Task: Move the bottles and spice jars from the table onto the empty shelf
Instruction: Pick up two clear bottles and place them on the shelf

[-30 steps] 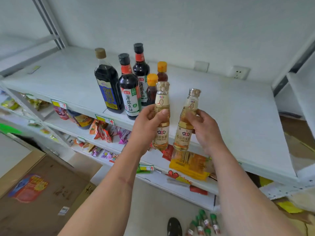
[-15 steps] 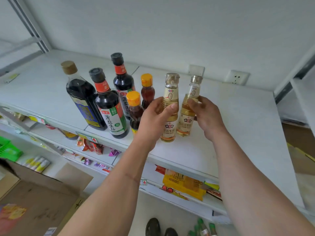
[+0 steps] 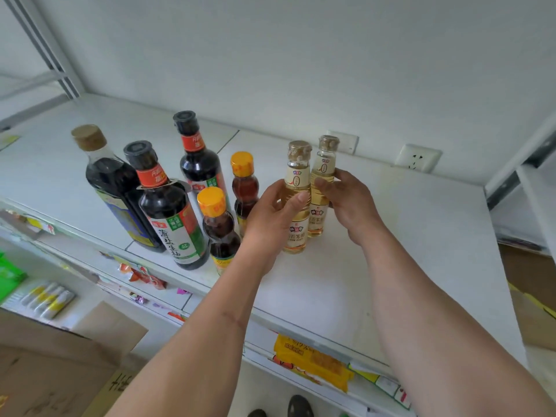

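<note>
On the white shelf (image 3: 421, 236), working from its left end, a tall dark bottle with a tan cap (image 3: 117, 188) stands near the front edge, and just beside it a dark soy sauce bottle with a green and white label (image 3: 170, 212) stands closer to that edge. Behind these, nearer the back wall, stands a second dark bottle with a black cap (image 3: 198, 158). Next come two small brown bottles with orange caps, one at the front edge (image 3: 218, 227) and one behind it (image 3: 245, 185), partly hidden by the left hand. The left hand (image 3: 270, 218) is wrapped around the near pale vinegar bottle (image 3: 298, 200), thumb across its front, the base resting on or just above the shelf; which one cannot be told. The right hand (image 3: 349, 203) grips the far pale vinegar bottle (image 3: 323, 182), which touches the first at the shoulder. Both bottles stand upright near the middle of the shelf. A wall socket (image 3: 418, 158) sits at the back right.
</note>
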